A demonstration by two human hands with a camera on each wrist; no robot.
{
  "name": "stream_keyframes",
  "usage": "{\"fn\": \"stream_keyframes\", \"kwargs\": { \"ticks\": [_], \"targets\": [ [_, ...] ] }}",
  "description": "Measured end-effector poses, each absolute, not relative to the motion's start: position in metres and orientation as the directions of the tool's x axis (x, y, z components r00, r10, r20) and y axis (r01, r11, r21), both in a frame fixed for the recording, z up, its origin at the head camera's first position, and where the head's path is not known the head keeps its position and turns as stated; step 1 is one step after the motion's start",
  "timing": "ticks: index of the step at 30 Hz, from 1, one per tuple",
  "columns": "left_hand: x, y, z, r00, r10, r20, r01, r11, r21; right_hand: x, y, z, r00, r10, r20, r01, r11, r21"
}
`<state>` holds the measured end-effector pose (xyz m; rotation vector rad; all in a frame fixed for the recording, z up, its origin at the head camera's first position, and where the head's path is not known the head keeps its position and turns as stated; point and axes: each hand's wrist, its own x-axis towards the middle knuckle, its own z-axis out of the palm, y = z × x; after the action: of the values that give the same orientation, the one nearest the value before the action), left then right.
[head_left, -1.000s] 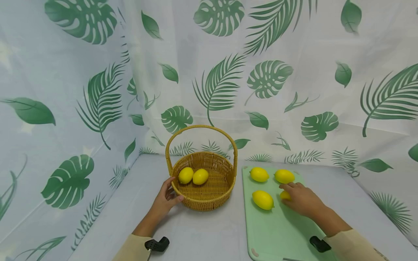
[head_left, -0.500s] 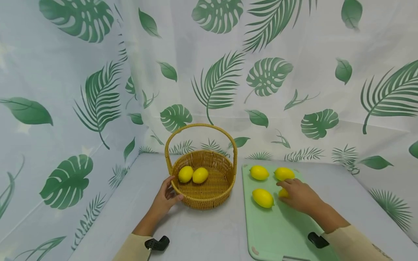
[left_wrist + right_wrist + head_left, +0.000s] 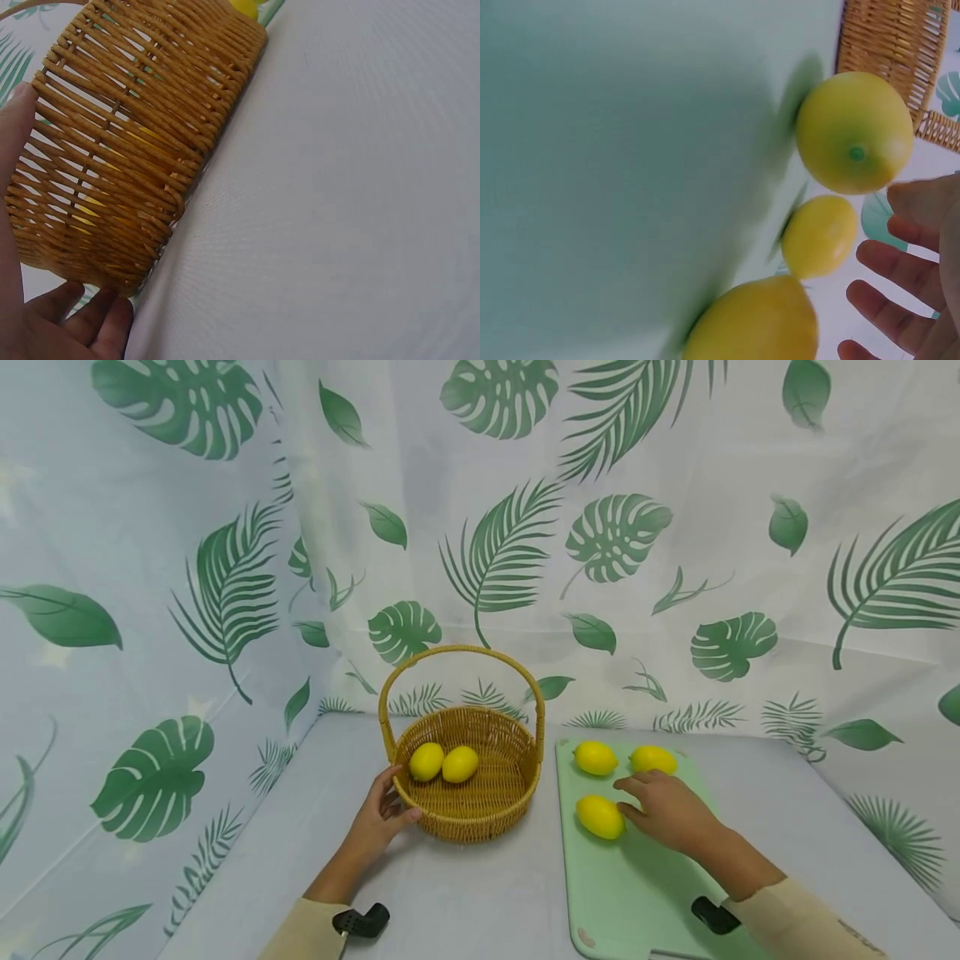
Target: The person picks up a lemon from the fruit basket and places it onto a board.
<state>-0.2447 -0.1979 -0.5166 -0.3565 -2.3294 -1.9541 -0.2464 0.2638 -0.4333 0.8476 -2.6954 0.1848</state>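
Note:
My left hand [image 3: 378, 818] holds the round wicker basket [image 3: 476, 828] at its left front, thumb and fingers spread along the outer wall; the left wrist view shows fingertips against the basket [image 3: 112, 142]. Two lemons lie inside, one lemon [image 3: 460, 764] right beside the other. Over the green cutting board [image 3: 600, 902], my right hand [image 3: 671, 810] hovers with spread fingers. Its thumb reaches the front-left lemon [image 3: 600, 817], whose nub shows in the right wrist view. A large lemon [image 3: 754, 322] there seems to be the one hidden under my hand in the head view.
Two more lemons sit at the board's far end, a left lemon [image 3: 596, 758] and a right lemon [image 3: 652, 760]. The basket's tall arched handle [image 3: 461, 650] stands upright. Behind the white table [image 3: 465, 902] hangs a leaf-printed curtain [image 3: 510, 552].
My right hand has shifted left, from the front-right lemon to the front-left one, which has moved slightly left. The left hand and basket stay in place.

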Motion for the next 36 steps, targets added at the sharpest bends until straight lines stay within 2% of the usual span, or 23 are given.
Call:
{"fn": "stream_keyframes", "kwargs": {
  "ticks": [4, 10, 13, 26, 36],
  "targets": [
    [-0.244, -0.197, -0.516, -0.973, 0.125, 0.196, 0.215, 0.161, 0.963, -0.244, 0.258, -0.433, -0.789, -0.53, 0.312, -0.57, 0.82, -0.049],
    [-0.233, -0.194, -0.495, -0.976, 0.15, 0.155, 0.178, 0.151, 0.972, -0.24, 0.246, -0.434, -0.862, -0.489, 0.136, -0.502, 0.86, -0.092],
    [-0.227, -0.192, -0.486, -0.975, 0.161, 0.153, 0.177, 0.146, 0.973, -0.24, 0.244, -0.436, -0.883, -0.46, 0.086, -0.468, 0.877, -0.109],
    [-0.227, -0.192, -0.486, -0.974, 0.16, 0.161, 0.183, 0.136, 0.974, -0.261, 0.238, -0.439, -0.865, -0.493, 0.089, -0.501, 0.856, -0.126],
    [-0.227, -0.191, -0.484, -0.975, 0.155, 0.161, 0.184, 0.142, 0.973, -0.263, 0.237, -0.44, -0.881, -0.468, 0.063, -0.472, 0.868, -0.155]
  ]
}}
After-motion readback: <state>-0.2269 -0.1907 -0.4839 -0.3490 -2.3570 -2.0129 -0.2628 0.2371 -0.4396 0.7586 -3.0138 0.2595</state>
